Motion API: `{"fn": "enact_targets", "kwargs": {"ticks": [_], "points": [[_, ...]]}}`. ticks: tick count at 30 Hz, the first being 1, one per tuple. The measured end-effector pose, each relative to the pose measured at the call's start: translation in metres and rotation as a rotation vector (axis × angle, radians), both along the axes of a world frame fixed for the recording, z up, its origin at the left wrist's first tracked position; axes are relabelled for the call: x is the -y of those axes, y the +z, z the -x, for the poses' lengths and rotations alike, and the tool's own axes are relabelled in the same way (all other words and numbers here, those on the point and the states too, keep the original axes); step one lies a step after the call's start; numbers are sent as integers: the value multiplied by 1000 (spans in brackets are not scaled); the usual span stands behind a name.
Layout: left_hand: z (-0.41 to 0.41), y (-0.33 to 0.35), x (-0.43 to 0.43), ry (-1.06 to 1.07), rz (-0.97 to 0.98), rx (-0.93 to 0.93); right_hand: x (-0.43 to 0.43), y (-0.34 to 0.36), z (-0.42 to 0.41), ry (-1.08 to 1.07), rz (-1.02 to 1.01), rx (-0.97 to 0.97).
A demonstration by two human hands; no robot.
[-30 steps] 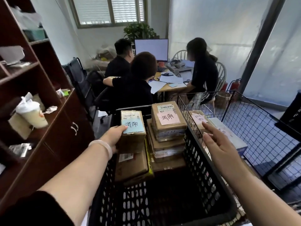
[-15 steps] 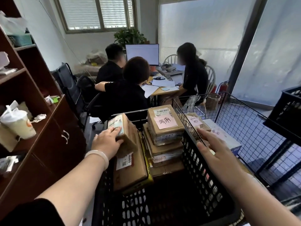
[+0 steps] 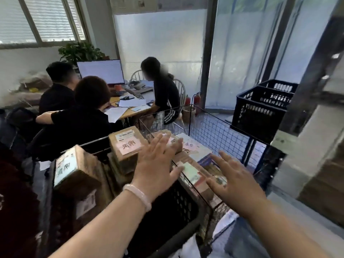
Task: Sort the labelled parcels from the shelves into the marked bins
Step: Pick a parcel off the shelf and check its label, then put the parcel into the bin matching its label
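Note:
A black plastic crate in front of me holds stacked brown parcels. One parcel with a pale blue label leans tilted on the left stack. A parcel with a pink label tops the middle stack. My left hand hovers with fingers spread over the crate's right rim, holding nothing. My right hand is also spread flat and empty, above the wire basket, which holds several flat parcels.
Three people sit at a desk with a monitor behind the crate. Two more black crates stand at the right on a blue frame. Fire extinguishers stand by the glass wall.
My left hand let go of the blue-labelled parcel, which now leans in the crate, and moved right with fingers spread. The view swung right, away from the wooden shelves.

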State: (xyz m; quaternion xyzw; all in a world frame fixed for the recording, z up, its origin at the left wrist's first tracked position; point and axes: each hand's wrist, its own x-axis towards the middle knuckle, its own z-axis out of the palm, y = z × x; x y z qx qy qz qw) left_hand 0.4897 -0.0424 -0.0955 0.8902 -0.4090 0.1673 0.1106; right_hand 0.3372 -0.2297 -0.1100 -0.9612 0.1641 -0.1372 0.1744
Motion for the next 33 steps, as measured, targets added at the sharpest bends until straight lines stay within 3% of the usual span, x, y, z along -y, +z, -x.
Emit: {"fn": "enact_targets", "kwargs": {"ticks": [7,14,25,33], "points": [[134,1,124,-393,1,22,57,5,159,-335,155,-36],[330,5,218,-773,38,-40,73,16,377,-708,229,-81],[634,-1,274,-1258,23,-86,34,16,678,-1247,248,-82],[770,-11,304,-1459,-47,-151,17,8,793,-1417,185,-103]]}}
